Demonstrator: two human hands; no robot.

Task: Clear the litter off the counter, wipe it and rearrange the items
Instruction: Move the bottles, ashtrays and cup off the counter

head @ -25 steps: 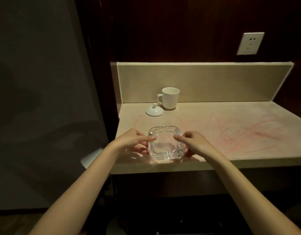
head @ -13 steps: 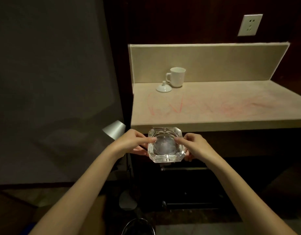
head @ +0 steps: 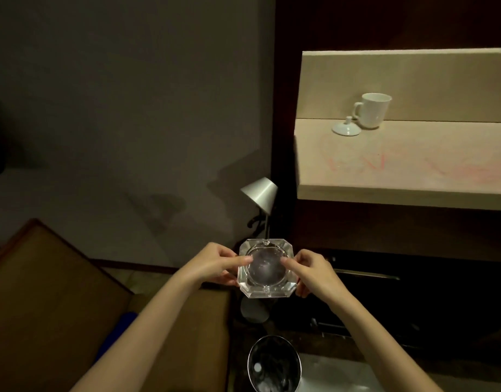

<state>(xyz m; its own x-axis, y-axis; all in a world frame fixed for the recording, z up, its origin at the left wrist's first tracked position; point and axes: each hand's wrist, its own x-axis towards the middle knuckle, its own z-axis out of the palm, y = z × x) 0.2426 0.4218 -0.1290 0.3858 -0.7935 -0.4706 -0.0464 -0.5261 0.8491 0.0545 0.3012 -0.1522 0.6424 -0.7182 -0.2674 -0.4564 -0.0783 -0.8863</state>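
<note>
Both hands hold a clear glass ashtray (head: 266,268) in the air, off the counter (head: 399,165) and well below its front edge. The left hand (head: 215,264) has its grip on the ashtray's left side, thumb lying over the rim and the other fingers curled underneath, mostly hidden by the glass. The right hand (head: 310,271) grips the right side the same way, with only the thumb and a few fingertips showing. The bowl of the ashtray looks grey and cloudy; what lies in it cannot be made out.

Directly below, at the bottom edge, stands a round bin (head: 274,363) with a shiny rim, partly cut off; its inside is dark, with pale bits too blurred to name.

On the counter, at the back left corner, a white mug (head: 373,110) stands upright with its lid (head: 346,128) lying just beside it to the left. Faint red scribbles (head: 371,162) mark the counter's top, and its right part runs out of view.

A small lamp (head: 260,193) with a grey shade stands behind the ashtray, its stem partly hidden. A brown chair (head: 60,292) fills the lower left, with something blue on it that is hard to identify.
</note>
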